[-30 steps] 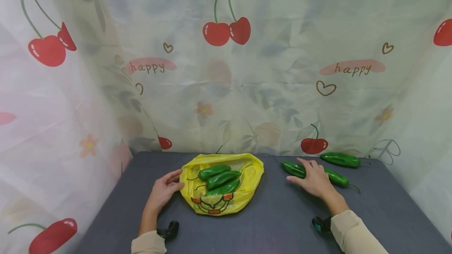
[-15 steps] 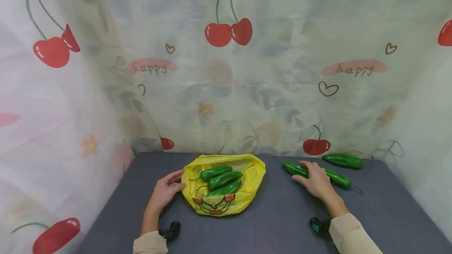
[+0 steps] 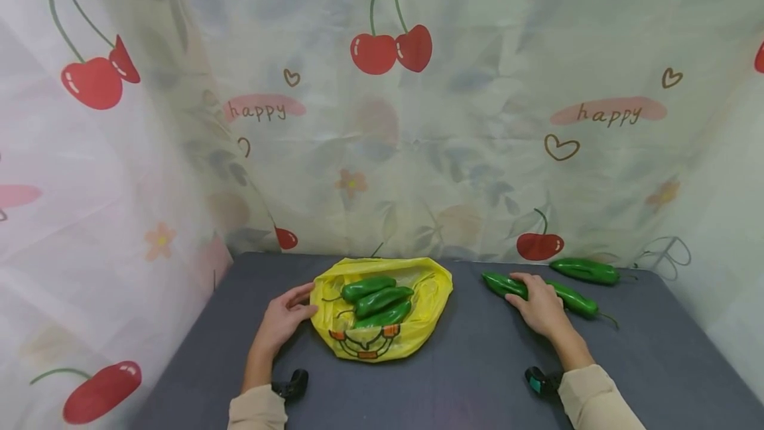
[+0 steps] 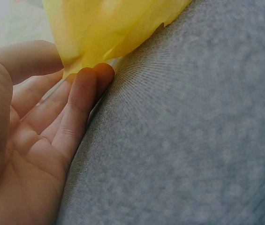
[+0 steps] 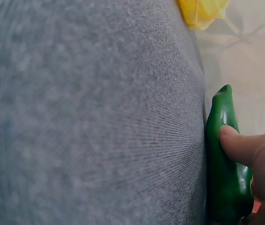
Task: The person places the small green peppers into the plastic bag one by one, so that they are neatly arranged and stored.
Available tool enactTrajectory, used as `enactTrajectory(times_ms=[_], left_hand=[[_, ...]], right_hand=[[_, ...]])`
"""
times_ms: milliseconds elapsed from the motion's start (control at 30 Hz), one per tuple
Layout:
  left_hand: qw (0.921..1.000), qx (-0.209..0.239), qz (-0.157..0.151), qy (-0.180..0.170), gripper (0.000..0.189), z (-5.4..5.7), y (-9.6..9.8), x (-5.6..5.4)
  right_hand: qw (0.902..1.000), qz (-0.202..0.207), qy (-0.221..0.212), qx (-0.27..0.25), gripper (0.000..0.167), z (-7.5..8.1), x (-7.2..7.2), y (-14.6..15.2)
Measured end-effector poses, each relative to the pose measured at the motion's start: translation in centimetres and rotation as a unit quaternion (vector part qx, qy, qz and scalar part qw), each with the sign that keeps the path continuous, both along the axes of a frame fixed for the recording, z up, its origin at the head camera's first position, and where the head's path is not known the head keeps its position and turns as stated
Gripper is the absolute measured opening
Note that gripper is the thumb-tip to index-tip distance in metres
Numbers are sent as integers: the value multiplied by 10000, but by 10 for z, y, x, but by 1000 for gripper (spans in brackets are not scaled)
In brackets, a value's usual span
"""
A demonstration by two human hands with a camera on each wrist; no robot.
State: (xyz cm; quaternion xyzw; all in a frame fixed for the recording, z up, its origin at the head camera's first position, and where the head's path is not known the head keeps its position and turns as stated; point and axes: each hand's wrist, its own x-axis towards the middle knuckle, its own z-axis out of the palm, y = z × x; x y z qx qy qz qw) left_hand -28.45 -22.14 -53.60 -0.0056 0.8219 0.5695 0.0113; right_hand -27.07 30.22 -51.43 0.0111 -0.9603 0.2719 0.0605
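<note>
A yellow plastic bag (image 3: 418,340) lies with its mouth spread wide, and green peppers (image 3: 383,301) rest inside it. At its left rim my left hand (image 3: 282,324) pinches the plastic; the left wrist view shows thumb and fingers meeting on the yellow edge (image 4: 109,28). Over on the right, my right hand (image 3: 542,307) grips a green pepper (image 3: 501,284) from above. Its thumb presses the pepper's glossy side in the right wrist view, and the pepper (image 5: 223,178) lies along the tabletop. The fingers are mostly hidden behind it.
Beyond my right hand a green pepper with a stem (image 3: 575,300) shows on the dark grey table (image 3: 442,390). Another pepper (image 3: 587,271) lies at the back right edge. Printed curtains (image 3: 406,151) hang behind the table and along both sides.
My right hand has shifted slightly along the pepper, its thumb drawn in against it. The left hand stays at the bag's rim. The head view has swung a little left.
</note>
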Motion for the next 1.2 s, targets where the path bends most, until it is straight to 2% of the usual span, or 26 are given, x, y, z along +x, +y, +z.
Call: enactTrajectory(times_ms=[667,933,1200], left_hand=[[10000,10,-39,44,57,2,0,3],[10000,-25,-49,51,58,3,0,3],[10000,-58,-15,23,57,2,0,3]], right_hand=[[9993,74,295,-223,53,1,1,1],[9991,73,291,-304,54,5,3,0],[9983,222,466,-261,54,9,2,1]])
